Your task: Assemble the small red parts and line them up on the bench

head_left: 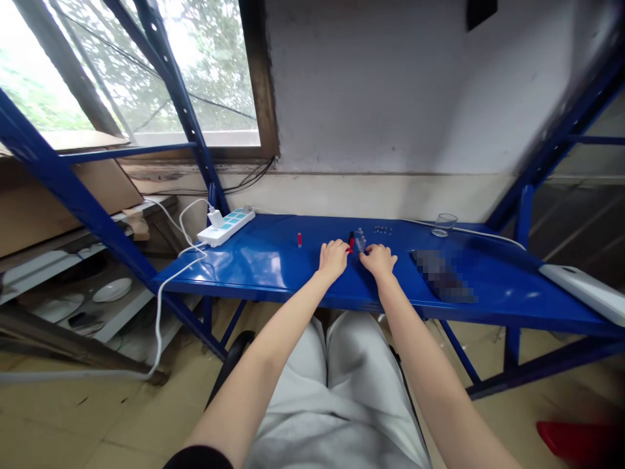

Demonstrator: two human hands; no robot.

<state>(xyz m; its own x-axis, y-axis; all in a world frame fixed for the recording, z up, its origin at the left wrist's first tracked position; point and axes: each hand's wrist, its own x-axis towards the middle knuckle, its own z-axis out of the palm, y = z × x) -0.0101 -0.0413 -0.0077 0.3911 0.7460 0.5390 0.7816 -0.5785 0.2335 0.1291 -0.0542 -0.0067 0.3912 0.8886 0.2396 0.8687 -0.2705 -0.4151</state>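
Observation:
Over the blue table [244,260], my left hand [334,258] is closed, its fingertips at a small red and black tube-like piece [351,240]. Close by on the right, my right hand [379,260] has its fingers curled down, thumb and forefinger beside a cluster of small clear pieces [361,240]. What lies under these fingertips is too small to make out. A short red tube with a pale lower end [299,240] stands upright to the left of my hands. Behind the right hand, several tiny pieces [383,230] lie in rows.
A white power strip [226,227] with a plugged-in charger sits at the table's left end. Right of my hands are a dark, pixelated object [444,277], a clear glass cup [444,225] and a white device [586,291]. Blue frame posts rise at both ends.

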